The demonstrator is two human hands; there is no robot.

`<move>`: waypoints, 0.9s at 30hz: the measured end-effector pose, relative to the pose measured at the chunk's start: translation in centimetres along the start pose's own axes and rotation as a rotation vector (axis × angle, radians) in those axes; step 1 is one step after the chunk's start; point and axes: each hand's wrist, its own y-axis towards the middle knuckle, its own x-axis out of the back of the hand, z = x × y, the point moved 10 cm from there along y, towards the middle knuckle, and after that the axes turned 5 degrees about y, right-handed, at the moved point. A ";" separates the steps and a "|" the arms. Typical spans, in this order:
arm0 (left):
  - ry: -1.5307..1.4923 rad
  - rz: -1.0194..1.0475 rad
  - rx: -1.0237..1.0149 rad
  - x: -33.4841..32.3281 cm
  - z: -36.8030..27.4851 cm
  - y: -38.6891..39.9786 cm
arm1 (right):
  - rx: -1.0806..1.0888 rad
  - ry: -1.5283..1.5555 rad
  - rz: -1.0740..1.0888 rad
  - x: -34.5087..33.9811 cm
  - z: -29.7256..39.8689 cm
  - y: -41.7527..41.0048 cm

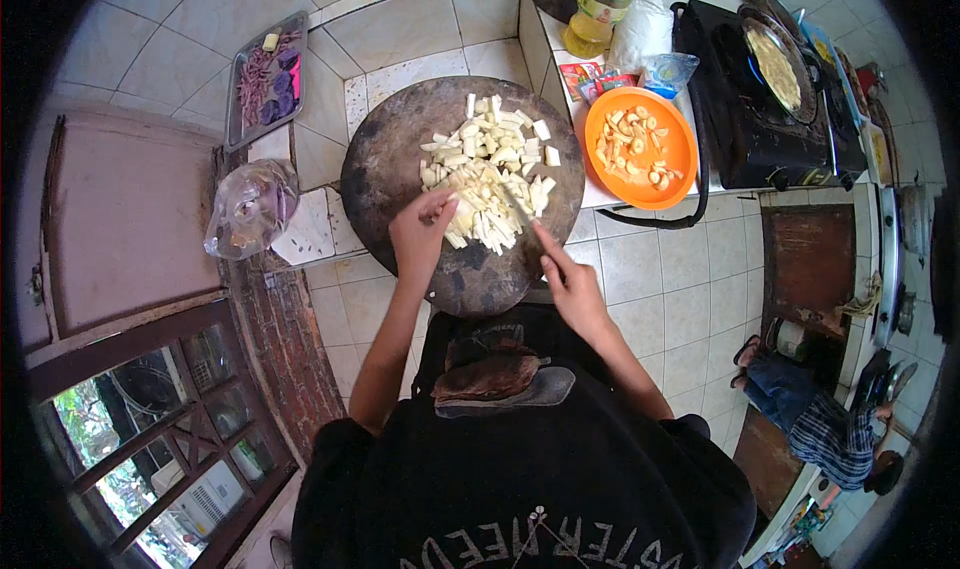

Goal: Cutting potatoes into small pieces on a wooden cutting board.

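A heap of pale, whitish vegetable or root pieces [491, 149] lies on a large round dark wooden board [390, 141] in front of me. My right hand [574, 284] grips a knife [516, 205], its blade reaching into the right side of the heap. At the heap's lower left edge is my left hand [424, 227], fingers bent and thumb near the fingertips; whether a piece is between them cannot be told. Right of the board, an orange plate [641, 188] holds sliced pale yellow pieces [636, 141].
A gas stove [750, 149] bears a pan [780, 66] over a blue flame. An oil bottle [592, 21] and packets [581, 77] stand behind the plate. At left are a metal tray [234, 118] of purple pieces and a plastic bag [255, 209]. Another person [817, 426] is at far right.
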 end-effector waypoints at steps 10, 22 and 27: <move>0.086 -0.237 0.043 2.6 5.5 -7.7 | 0.079 0.004 0.293 -6.7 1.8 -1.5; 0.453 -0.338 -0.304 2.7 3.2 -9.0 | 0.058 -0.120 0.349 -9.4 1.6 -3.1; 0.446 -0.361 -0.273 2.7 4.1 -9.2 | 0.124 -0.157 0.353 -10.6 0.8 -3.9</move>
